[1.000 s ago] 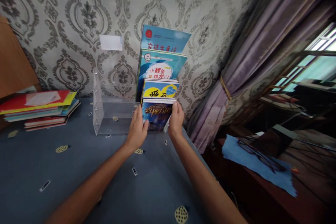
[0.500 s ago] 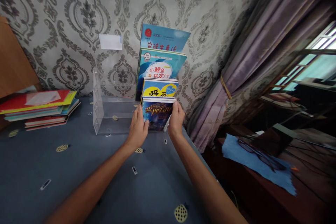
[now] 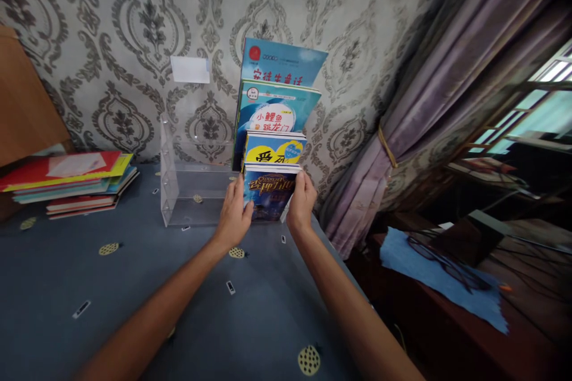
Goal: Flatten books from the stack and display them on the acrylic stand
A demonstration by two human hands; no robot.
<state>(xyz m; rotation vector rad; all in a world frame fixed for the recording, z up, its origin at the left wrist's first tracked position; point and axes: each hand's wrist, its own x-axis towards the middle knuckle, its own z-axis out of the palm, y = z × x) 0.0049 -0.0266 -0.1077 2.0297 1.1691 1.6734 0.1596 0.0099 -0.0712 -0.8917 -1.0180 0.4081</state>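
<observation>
Between my hands stands a dark blue book in the front tier of a clear acrylic stepped rack. My left hand grips its left edge, thumb on the cover. On the opposite edge, my right hand is closed with thumb and fingers at the upper right corner. Behind it rise a blue and yellow book, a teal book and, at the back, a taller light blue book. The rack's left half shows bare shelves; its right end is mostly hidden by books and my right hand.
A stack of books lies at the left beside a brown wooden panel. Patterned wallpaper backs the blue tablecloth. To the right hang tied purple curtains. Glasses rest on a blue cloth on a lower surface.
The dark blue book's cover has turned more upright and shows more fully between my hands. The whole view has shifted slightly; both hands keep their hold.
</observation>
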